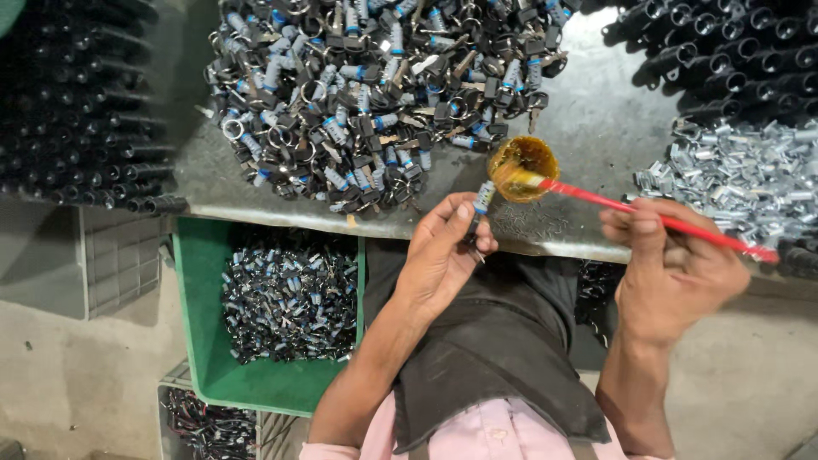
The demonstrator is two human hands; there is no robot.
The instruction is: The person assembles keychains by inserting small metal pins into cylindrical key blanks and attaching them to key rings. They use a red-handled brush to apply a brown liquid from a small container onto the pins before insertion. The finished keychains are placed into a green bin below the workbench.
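My left hand holds a small lock cylinder with a blue band upright by its key, just off the bench's front edge. A thin red brush is gripped in my right hand, and its tip rests in a small round cup of yellow grease on the bench. The cylinder's top is a little left of the cup. A large heap of keyed cylinders with blue bands and key rings lies on the bench beyond my left hand.
A grey metal bench carries a pile of shiny silver cylinders at the right and black tubes at the far right. Below the bench, a green crate holds more cylinders. Black tubes fill the left.
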